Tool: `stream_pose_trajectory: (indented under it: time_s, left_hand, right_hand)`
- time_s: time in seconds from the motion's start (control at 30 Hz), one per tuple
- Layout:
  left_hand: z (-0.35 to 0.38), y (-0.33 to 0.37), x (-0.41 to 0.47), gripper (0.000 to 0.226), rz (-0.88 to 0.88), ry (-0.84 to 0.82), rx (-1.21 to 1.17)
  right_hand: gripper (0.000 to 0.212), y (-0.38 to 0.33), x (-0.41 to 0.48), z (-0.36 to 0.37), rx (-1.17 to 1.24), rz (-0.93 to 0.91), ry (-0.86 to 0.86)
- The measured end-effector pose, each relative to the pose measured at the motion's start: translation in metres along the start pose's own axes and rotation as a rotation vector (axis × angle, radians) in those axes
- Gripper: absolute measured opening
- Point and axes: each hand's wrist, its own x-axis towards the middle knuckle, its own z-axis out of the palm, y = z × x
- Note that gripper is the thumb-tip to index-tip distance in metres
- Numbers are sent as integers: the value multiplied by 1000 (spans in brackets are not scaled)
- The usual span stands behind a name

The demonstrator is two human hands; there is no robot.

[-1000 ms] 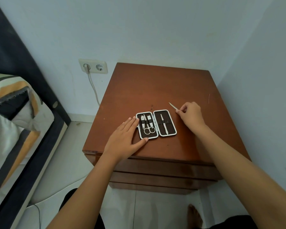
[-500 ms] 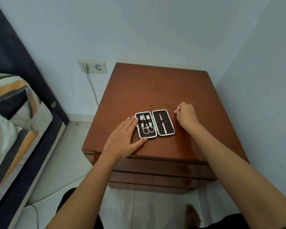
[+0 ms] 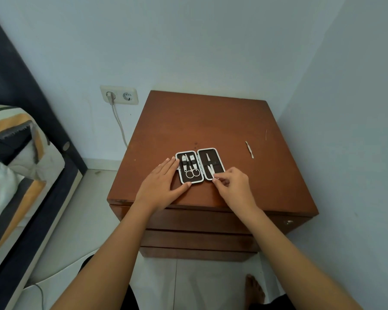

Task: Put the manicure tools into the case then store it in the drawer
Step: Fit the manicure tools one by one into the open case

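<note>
Head-camera view: an open manicure case (image 3: 200,166) lies flat near the front edge of a brown wooden nightstand (image 3: 211,121), its two white-rimmed halves spread side by side. In the left half sit small scissors (image 3: 192,170) and two short metal tools under a dark strap; the right half holds a slim metal tool (image 3: 209,167) reaching from the top of the half toward its lower rim. The person's right hand (image 3: 234,186) rests at the lower right corner of the case, thumb and forefinger pinched together at the near end of that slim tool. The left hand (image 3: 160,186) lies flat and spread on the wood, fingers along the case's left rim, thumb tip touching its lower edge, holding nothing. One more thin metal tool (image 3: 249,149) lies loose on the tabletop, well apart to the right of the case. Closed drawers (image 3: 199,222) stack below the top, a small metal fitting (image 3: 288,222) on the cabinet's right side. On the pale wall to the left, a double socket (image 3: 119,95) carries a white plug and cord (image 3: 119,121). Striped bedding (image 3: 11,157) on a dark bed frame fills the left edge, and a bare foot (image 3: 254,289) rests on the tiled floor.
</note>
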Motion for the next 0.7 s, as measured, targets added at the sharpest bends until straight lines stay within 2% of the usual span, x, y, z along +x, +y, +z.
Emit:
stream_pose_trajectory:
  time_s: [0.2, 0.4, 0.47, 0.53, 0.6, 0.7]
  left_hand:
    - [0, 0, 0, 93, 0, -2, -1]
    - [1, -1, 0, 89, 7, 3, 8]
    - [1, -1, 1, 90, 10, 9, 5]
    - [2, -1, 2, 92, 12, 18, -1]
    - [2, -2, 2, 92, 12, 17, 1]
    - [2, -3, 2, 92, 16, 20, 7]
  right_hand:
    - [27, -7, -3, 4, -138, -95, -54]
    - [42, -18, 5, 10, -448, -176, -165]
    - [40, -18, 8, 9, -428, -178, -180]
    - [34, -14, 12, 3, -289, -138, -140]
    - [27, -2, 25, -7, -172, -67, -18]
    - [23, 26, 51, -30, -134, 86, 156]
